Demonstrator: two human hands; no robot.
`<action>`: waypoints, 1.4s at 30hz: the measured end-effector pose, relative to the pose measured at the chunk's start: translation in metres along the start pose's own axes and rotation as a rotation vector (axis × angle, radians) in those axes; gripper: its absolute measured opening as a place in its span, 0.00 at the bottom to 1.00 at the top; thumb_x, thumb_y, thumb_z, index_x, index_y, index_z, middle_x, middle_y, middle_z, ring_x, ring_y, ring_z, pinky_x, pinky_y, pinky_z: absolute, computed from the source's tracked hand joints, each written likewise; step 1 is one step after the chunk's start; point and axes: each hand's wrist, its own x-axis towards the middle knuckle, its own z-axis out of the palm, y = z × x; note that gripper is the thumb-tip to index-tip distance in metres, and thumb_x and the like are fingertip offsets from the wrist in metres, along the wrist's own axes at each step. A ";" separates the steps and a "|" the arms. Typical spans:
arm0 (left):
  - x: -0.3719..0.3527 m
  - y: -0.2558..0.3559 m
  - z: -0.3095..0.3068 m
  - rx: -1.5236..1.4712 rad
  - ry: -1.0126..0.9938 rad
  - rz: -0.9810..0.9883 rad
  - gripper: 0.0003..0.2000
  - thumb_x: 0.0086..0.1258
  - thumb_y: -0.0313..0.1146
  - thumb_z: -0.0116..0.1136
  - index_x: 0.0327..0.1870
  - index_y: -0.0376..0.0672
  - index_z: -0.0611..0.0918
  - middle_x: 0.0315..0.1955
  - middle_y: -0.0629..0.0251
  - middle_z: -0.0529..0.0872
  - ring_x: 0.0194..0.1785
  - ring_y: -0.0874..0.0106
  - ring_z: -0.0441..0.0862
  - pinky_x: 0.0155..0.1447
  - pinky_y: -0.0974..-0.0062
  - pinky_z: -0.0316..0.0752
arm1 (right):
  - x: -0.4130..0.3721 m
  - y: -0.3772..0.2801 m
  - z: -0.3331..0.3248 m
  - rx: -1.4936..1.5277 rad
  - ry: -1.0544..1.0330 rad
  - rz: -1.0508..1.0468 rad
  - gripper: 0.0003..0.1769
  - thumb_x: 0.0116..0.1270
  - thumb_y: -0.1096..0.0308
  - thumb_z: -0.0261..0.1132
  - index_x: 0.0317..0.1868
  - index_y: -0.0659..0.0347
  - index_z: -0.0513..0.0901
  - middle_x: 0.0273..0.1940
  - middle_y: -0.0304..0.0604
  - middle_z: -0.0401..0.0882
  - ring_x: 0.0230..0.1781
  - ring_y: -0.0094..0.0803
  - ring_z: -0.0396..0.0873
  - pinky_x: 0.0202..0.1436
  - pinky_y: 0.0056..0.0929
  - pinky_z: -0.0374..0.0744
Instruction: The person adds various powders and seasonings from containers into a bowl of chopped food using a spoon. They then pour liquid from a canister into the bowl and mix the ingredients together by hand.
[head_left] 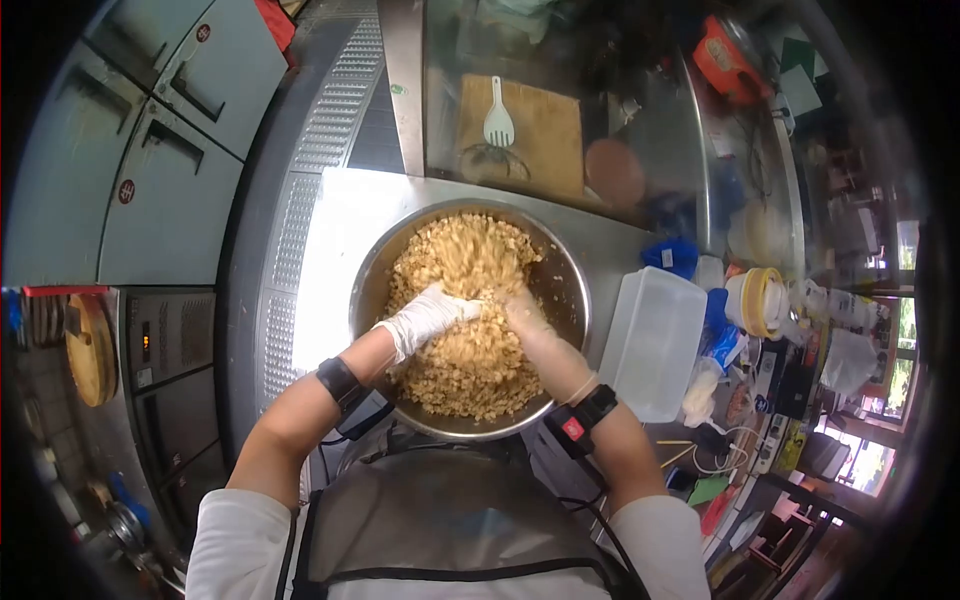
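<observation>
A wide steel bowl [573, 350] stands on the metal counter in front of my body, holding a heap of small, light brown, crumbly pieces [470, 385]. My left hand [435, 318], in a white glove, reaches into the bowl from the left, its fingertips partly sunk among the pieces. From the right comes my right hand [525, 318], in a thin see-through glove, close to the left one. Its fingers are blurred and partly covered by the pieces. Between and beyond both hands the pieces are smeared by motion.
A translucent plastic tub [655, 345] sits right of the bowl. Beyond the bowl lie a wooden board [550, 130] and a white slotted spatula [498, 125]. Bags, a yellow-rimmed container [762, 302] and cables crowd the far right. Cabinets [175, 190] stand at left.
</observation>
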 end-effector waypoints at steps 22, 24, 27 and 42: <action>0.013 -0.046 -0.006 0.333 0.088 -0.033 0.16 0.68 0.41 0.57 0.47 0.39 0.81 0.47 0.61 0.82 0.53 0.69 0.77 0.56 0.69 0.71 | -0.038 0.031 -0.020 -0.243 -0.204 -0.171 0.35 0.60 0.61 0.68 0.66 0.56 0.64 0.64 0.47 0.64 0.63 0.35 0.65 0.63 0.33 0.68; 0.002 -0.037 -0.008 0.513 0.129 0.272 0.15 0.68 0.40 0.57 0.47 0.39 0.81 0.46 0.61 0.83 0.52 0.69 0.78 0.56 0.68 0.72 | -0.015 0.022 -0.021 -0.136 -0.085 0.036 0.35 0.60 0.61 0.68 0.66 0.56 0.65 0.63 0.47 0.64 0.62 0.35 0.66 0.62 0.34 0.69; -0.023 -0.031 -0.016 0.292 0.251 0.379 0.14 0.69 0.41 0.55 0.48 0.40 0.80 0.48 0.62 0.82 0.52 0.69 0.78 0.57 0.68 0.72 | -0.035 -0.021 -0.025 -0.238 0.173 0.019 0.31 0.61 0.68 0.65 0.65 0.56 0.66 0.64 0.48 0.62 0.61 0.40 0.67 0.60 0.36 0.70; -0.009 0.000 0.010 0.223 0.139 0.219 0.18 0.66 0.45 0.59 0.47 0.39 0.83 0.48 0.55 0.82 0.49 0.65 0.78 0.57 0.74 0.70 | -0.021 0.011 -0.023 -0.150 -0.123 -0.008 0.34 0.68 0.64 0.60 0.72 0.55 0.57 0.70 0.53 0.57 0.72 0.40 0.55 0.72 0.33 0.57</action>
